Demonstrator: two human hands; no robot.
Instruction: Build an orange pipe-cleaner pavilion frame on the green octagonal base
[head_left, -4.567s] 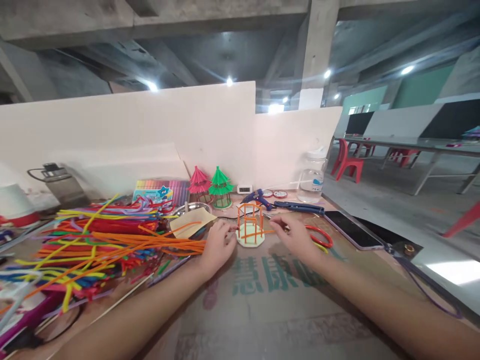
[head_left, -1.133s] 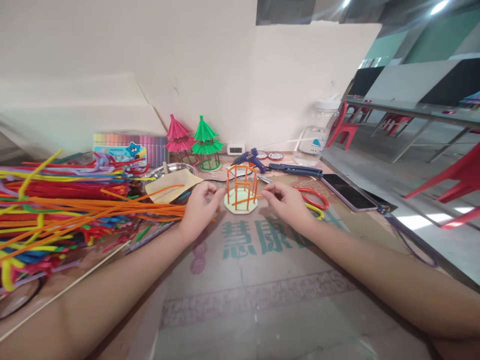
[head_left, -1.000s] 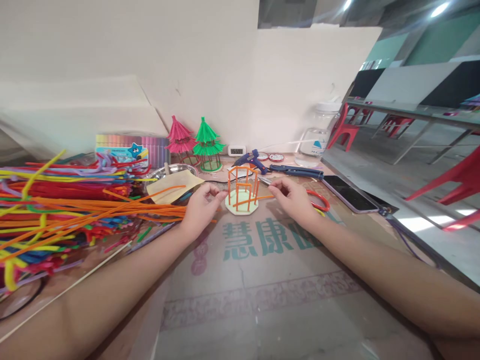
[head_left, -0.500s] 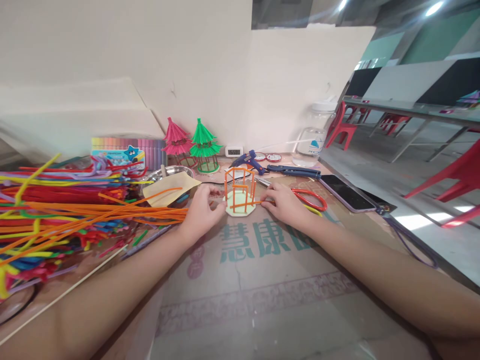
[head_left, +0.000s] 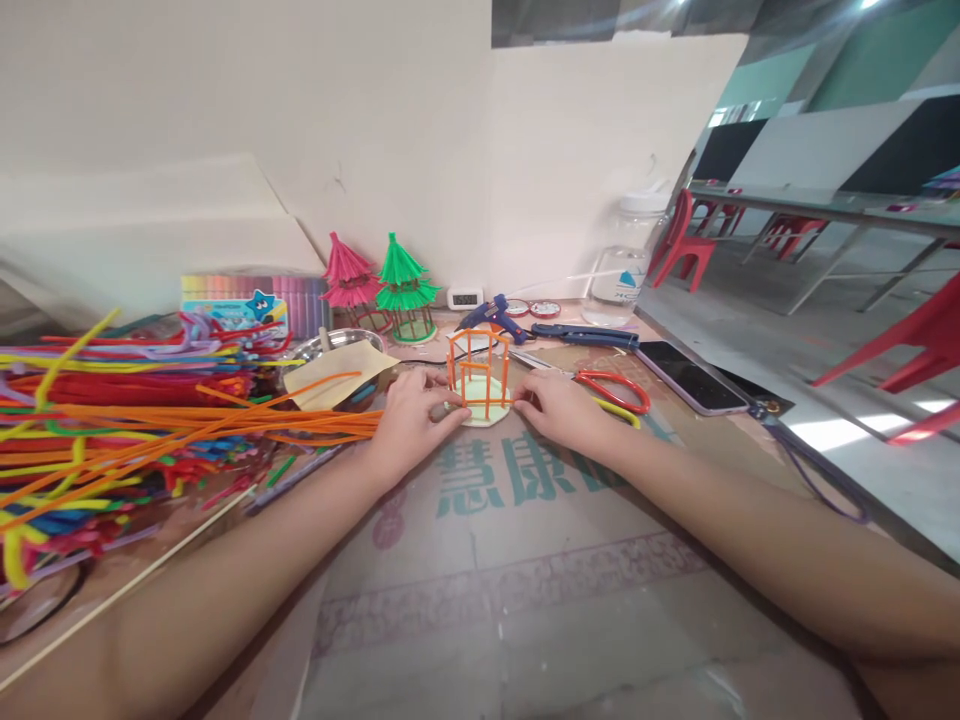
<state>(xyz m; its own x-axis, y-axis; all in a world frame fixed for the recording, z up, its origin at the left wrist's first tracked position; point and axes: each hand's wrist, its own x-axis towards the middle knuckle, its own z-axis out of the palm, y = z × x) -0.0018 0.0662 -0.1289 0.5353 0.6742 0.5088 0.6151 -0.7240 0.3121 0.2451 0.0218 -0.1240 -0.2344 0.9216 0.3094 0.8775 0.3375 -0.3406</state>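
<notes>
A small orange pipe-cleaner frame (head_left: pixel 507 365) stands upright on a pale green many-sided base (head_left: pixel 501 388) in the middle of the work surface. Across its near side lies a short orange pipe-cleaner piece (head_left: pixel 499 403), roughly level. My left hand (head_left: pixel 409 415) is closed at the left end of this piece, thumb and fingers pinched by the base's edge. At the other end my right hand (head_left: pixel 562 408) grips the tip of the same piece between thumb and index finger. The exact contact of the left fingertips is partly hidden.
Bundles of coloured pipe cleaners (head_left: pixel 150 420) crowd the left side. Behind stand a pink and a green pagoda-like model (head_left: pixel 407 290), a blue glue gun (head_left: pixel 495 318) and a water bottle (head_left: pixel 622 265). Red-handled scissors (head_left: pixel 615 390) and a phone (head_left: pixel 694 378) lie right.
My left hand has moved right, its thumb now over the base's front edge. The orange piece has shifted from slightly slanted to level across the frame. The camera view has shifted slightly.
</notes>
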